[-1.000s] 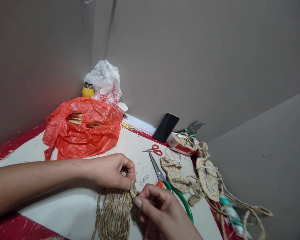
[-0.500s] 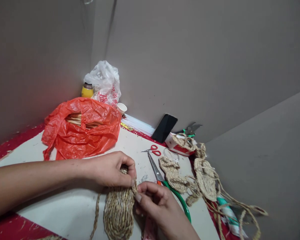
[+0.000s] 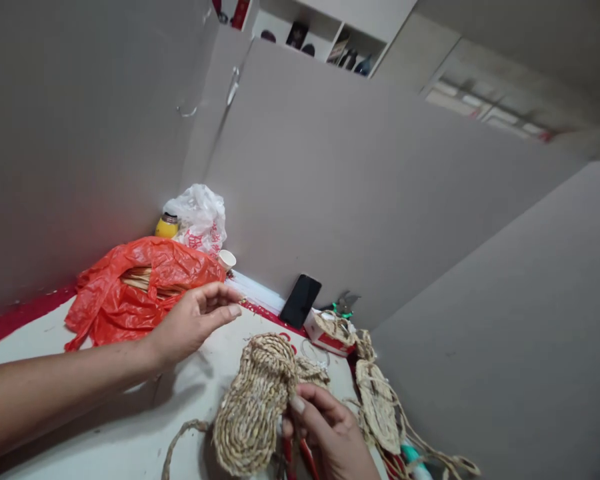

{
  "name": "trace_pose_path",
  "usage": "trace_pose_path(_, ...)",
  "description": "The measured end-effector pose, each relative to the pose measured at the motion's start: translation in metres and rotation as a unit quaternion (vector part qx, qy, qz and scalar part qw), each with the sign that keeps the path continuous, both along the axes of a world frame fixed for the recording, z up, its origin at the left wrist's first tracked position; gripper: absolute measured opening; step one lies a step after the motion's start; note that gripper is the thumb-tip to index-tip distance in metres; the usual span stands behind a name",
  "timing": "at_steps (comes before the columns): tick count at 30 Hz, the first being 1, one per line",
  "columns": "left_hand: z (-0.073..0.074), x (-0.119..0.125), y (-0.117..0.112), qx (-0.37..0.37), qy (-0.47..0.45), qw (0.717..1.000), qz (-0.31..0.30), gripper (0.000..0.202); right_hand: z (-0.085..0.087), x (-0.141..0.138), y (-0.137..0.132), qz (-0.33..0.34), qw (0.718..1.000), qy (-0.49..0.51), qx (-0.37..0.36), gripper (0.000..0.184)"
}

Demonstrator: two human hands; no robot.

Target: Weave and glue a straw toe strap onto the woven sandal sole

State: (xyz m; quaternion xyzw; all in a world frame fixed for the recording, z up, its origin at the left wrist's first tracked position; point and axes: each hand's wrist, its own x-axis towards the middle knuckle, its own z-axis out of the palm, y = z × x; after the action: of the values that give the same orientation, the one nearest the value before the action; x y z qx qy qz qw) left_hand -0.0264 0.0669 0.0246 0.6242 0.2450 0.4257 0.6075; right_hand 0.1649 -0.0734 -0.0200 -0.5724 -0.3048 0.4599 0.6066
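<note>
A woven straw shoe sole [image 3: 255, 407], made of coiled twisted cord, is tilted up above the table. My right hand [image 3: 327, 427] pinches its right edge between thumb and fingers. A loose cord end [image 3: 180, 437] trails from its left side. My left hand [image 3: 190, 323] is raised to the upper left, apart from the sole, in front of the red plastic bag [image 3: 150, 267]. Its thumb and index fingertips are close together; anything between them is too small to make out. Behind the sole lies another woven piece [image 3: 313, 373], partly hidden.
A phone [image 3: 300, 301] leans against the wall beside a small box [image 3: 333, 333] of cord. Green-handled pruners [image 3: 345, 305] lie behind it. At right are another sole [image 3: 379, 403] and tangled cord. A paper cup [image 3: 227, 259], yellow jar [image 3: 167, 225] and white bag [image 3: 200, 213] stand at the back.
My left hand has left the sole's edge and moved up and left. The sole now tilts more toward me, still in my right hand. The view has swung upward, showing shelves.
</note>
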Motion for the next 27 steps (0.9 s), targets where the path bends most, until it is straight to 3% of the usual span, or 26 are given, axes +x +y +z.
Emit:
trace_pose_path(4,-0.003,-0.002,-0.009,0.079,0.033,0.996,0.037,0.016,-0.006,0.0,0.003,-0.026,1.0,0.013,0.007,0.037)
trace_pose_path(9,-0.004,-0.008,-0.021,0.244,0.081,0.963,0.078,0.008,-0.005,-0.004,0.003,-0.029,0.999,0.028,0.015,0.038)
trace_pose_path(12,-0.005,-0.009,-0.021,0.257,0.085,0.959,0.085,0.01,-0.003,-0.005,0.004,-0.029,0.999,0.031,0.032,0.036)
trace_pose_path(15,-0.008,-0.007,-0.015,0.209,0.091,0.969,0.09,0.014,-0.002,-0.005,0.005,-0.022,0.998,0.042,0.051,0.034)
trace_pose_path(19,-0.016,0.002,-0.007,0.087,0.074,0.991,0.074,0.02,0.001,-0.007,0.006,-0.025,0.995,0.051,0.082,0.031)
trace_pose_path(24,-0.024,0.011,-0.011,-0.1,0.071,0.99,-0.067,0.031,0.008,-0.011,0.006,-0.037,0.993,0.051,0.099,0.028)
trace_pose_path(27,-0.026,0.013,-0.018,-0.141,0.081,0.977,-0.136,0.037,0.004,-0.011,0.006,-0.038,0.993,0.06,0.097,0.029)
